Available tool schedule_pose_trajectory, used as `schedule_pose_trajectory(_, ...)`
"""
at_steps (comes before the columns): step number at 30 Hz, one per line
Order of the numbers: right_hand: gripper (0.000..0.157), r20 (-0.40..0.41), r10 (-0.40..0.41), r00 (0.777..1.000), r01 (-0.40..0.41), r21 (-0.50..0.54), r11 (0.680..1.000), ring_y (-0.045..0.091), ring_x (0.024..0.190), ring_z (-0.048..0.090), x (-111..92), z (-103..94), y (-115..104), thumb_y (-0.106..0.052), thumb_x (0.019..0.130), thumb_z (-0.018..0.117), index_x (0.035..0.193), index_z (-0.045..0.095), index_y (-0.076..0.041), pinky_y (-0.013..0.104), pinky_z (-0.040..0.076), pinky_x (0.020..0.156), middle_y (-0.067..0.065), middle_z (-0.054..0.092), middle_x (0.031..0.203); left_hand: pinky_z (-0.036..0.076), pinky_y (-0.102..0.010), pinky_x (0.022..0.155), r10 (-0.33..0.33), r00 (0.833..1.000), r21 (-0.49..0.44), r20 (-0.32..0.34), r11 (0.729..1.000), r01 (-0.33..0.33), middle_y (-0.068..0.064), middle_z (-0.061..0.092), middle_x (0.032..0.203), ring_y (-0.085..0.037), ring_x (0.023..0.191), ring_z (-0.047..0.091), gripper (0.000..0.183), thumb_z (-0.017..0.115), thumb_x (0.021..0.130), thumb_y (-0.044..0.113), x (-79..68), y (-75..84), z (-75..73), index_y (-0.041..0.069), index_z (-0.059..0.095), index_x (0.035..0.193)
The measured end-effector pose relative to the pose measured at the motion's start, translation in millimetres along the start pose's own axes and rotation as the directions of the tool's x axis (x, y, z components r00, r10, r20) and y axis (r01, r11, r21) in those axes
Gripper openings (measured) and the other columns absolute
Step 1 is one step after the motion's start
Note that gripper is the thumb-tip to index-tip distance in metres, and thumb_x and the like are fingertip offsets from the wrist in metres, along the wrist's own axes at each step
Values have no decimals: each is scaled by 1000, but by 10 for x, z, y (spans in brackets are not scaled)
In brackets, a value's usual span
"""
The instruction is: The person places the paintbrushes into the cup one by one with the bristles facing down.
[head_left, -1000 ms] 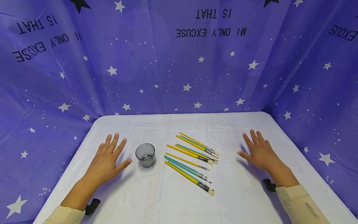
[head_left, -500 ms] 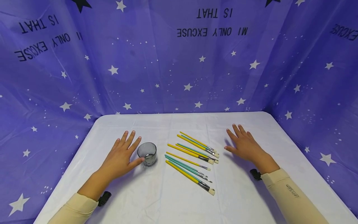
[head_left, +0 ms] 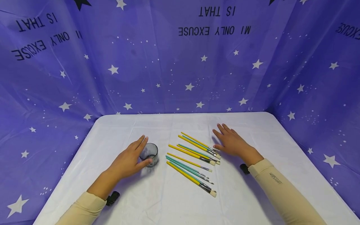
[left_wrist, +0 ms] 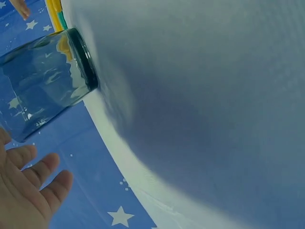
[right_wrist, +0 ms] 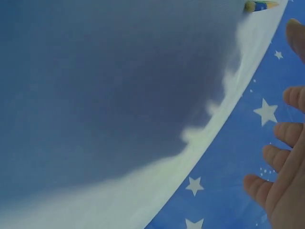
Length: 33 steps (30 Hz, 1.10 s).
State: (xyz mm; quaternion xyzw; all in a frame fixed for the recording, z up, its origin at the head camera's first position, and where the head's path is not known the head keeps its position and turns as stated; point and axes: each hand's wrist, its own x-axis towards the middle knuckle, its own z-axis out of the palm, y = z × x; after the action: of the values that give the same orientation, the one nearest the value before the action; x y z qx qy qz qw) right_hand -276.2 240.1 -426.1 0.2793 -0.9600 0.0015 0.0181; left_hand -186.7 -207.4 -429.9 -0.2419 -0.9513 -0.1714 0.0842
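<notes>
A smoky clear glass (head_left: 152,153) stands upright on the table, left of the paintbrushes. My left hand (head_left: 128,160) is beside it, fingers extended, with the thumb overlapping the near side of the glass in the head view. In the left wrist view the glass (left_wrist: 45,81) appears with a gap before the fingers. Several yellow and teal paintbrushes (head_left: 194,153) lie in a slanted row, bristles toward the right. My right hand (head_left: 231,142) hovers just right of the upper brushes' bristle ends, fingers spread and holding nothing. A brush tip (right_wrist: 257,6) shows at the top of the right wrist view.
A white cloth covers the table (head_left: 180,206). Purple curtains (head_left: 168,62) with white stars and dark lettering rise behind it and along both sides. A small black wrist camera (head_left: 113,198) sits under the left wrist, and another (head_left: 244,169) under the right.
My left hand has moved right, up to the glass, its fingers drawing closer together. My right hand has moved left toward the brushes' bristle ends. The glass and brushes stay in place.
</notes>
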Motion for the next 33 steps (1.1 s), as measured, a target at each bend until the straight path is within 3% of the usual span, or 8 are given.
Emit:
schedule_pose_trajectory(4, 76, 10, -39, 999, 39, -12, 999, 44, 146, 18, 103, 11, -35, -48, 96, 62, 153, 36, -6, 61, 27, 109, 24, 23, 159, 36, -54, 105, -23, 1000, -48, -9, 999, 23, -16, 36, 155, -38, 137, 38, 88, 63, 93, 56, -17, -15, 12, 5, 29, 156)
schedule_pose_trajectory(10, 70, 11, -103, 995, 104, -49, 993, 42, 144, 26, 221, 35, -66, -44, 97, 63, 150, 41, -5, 56, 30, 110, 23, 29, 157, 35, -55, 106, -46, 998, -163, 34, 985, 51, -18, 42, 150, -38, 136, 40, 87, 62, 94, 53, -31, -10, 19, 6, 25, 157)
schedule_pose_trajectory(15, 63, 4, -158, 988, 158, -43, 987, 41, 142, 31, 325, 39, -120, -40, 98, 62, 148, 45, -5, 55, 33, 108, 23, 34, 155, 38, -54, 104, -70, 997, -258, 33, 963, 76, -18, 48, 145, -37, 133, 45, 80, 66, 94, 47, -38, -20, 57, 3, 34, 153)
schedule_pose_trajectory(18, 61, -8, -171, 985, 171, -3, 985, 40, 141, 34, 384, 48, -139, -38, 99, 61, 147, 46, -4, 54, 33, 108, 22, 37, 153, 43, -51, 100, -99, 994, -366, 50, 924, 111, -16, 52, 141, -35, 129, 50, 75, 70, 92, 43, -31, -41, 94, 7, 38, 150)
schedule_pose_trajectory(21, 60, -12, -173, 985, 174, 26, 984, 38, 140, 36, 435, 60, -146, -38, 99, 60, 147, 47, -5, 53, 33, 109, 21, 39, 152, 45, -49, 98, -126, 986, -490, 111, 856, 165, -17, 53, 139, -35, 125, 53, 75, 72, 91, 39, -12, -62, 119, 10, 36, 150)
schedule_pose_trajectory(25, 58, 1, -176, 984, 175, 59, 983, 36, 138, 39, 524, 53, -185, -37, 99, 60, 146, 47, -6, 51, 34, 109, 19, 42, 150, 41, -53, 101, -147, 973, -576, 176, 786, 223, -16, 53, 138, -35, 123, 54, 77, 74, 91, 36, 13, -80, 122, 10, 32, 149)
schedule_pose_trajectory(30, 52, -4, -189, 982, 189, 107, 976, 32, 129, 49, 673, 48, -256, -31, 99, 62, 143, 51, -6, 48, 38, 106, 16, 52, 140, 37, -55, 102, -168, 966, -627, 196, 736, 255, -17, 52, 137, -34, 123, 54, 77, 76, 89, 32, 28, -98, 129, 10, 31, 149)
schedule_pose_trajectory(33, 47, -4, -191, 982, 189, 139, 972, 27, 117, 57, 755, 63, -295, -24, 99, 63, 142, 53, -6, 45, 44, 101, 13, 58, 131, 37, -54, 101, -168, 966, -640, 197, 724, 256, -18, 52, 137, -34, 122, 54, 77, 75, 90, 30, 28, -96, 136, 9, 31, 149)
